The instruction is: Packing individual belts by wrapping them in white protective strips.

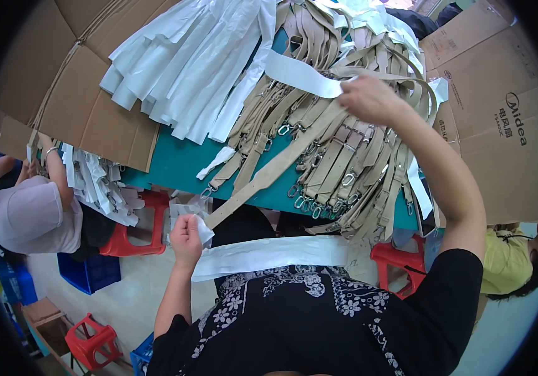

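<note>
A long beige strap (pixel 281 161) is stretched diagonally over the edge of the green table. My left hand (pixel 187 241) is closed round its near end, together with a crumpled piece of white paper (pixel 205 230). My right hand (pixel 372 100), fingers pinched, grips the strap's far end and the end of a white paper strip (pixel 303 74), which curves off to the left. Under the right arm lie many beige straps (pixel 338 166) with metal snap hooks and buckles. Another white strip (pixel 269 255) lies across my lap.
Long white paper strips (pixel 187 62) lie heaped at the table's far left. Cardboard sheets stand left (pixel 106 106) and right (pixel 488 125). One person in a pale cap (pixel 27 216) works at left, another in yellow (pixel 507 260) sits right. Red stools (pixel 137 229) and a blue crate (pixel 90 272) are on the floor.
</note>
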